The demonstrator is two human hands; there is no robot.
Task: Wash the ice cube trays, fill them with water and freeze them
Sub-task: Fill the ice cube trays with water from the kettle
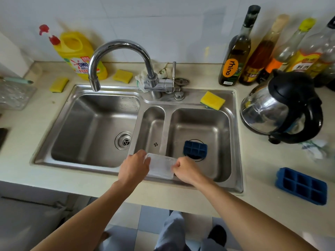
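clear tray (160,165) was over the sink (192,96) front rim | left hand (135,166) gripped its left end, right hand (186,171) pinched its right end | blue tray (195,149) lay in right basin | second blue tray (301,185) lay on counter (262,169)

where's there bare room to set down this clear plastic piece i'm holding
The left basin is bare but for its drain, and the counter strip in front of it is free. The right basin holds a blue tray; kettle, bottles and a second blue tray crowd the right side.
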